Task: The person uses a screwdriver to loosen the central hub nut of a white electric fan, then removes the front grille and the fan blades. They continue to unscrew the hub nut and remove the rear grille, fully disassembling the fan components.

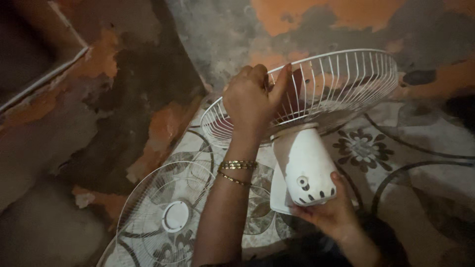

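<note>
The fan is partly taken apart, as I judge it. The front grille [166, 217] is off already and lies flat on the patterned mat [420, 143], w/ its round centre cap up. The left hand [252, 99] is closed on the rim of the rear grille [336, 81], which sits on the white motor housing [307, 165]. The right hand [329, 212] cups the housing from below. Blades: not visible. Rear grille and motor are left.
</note>
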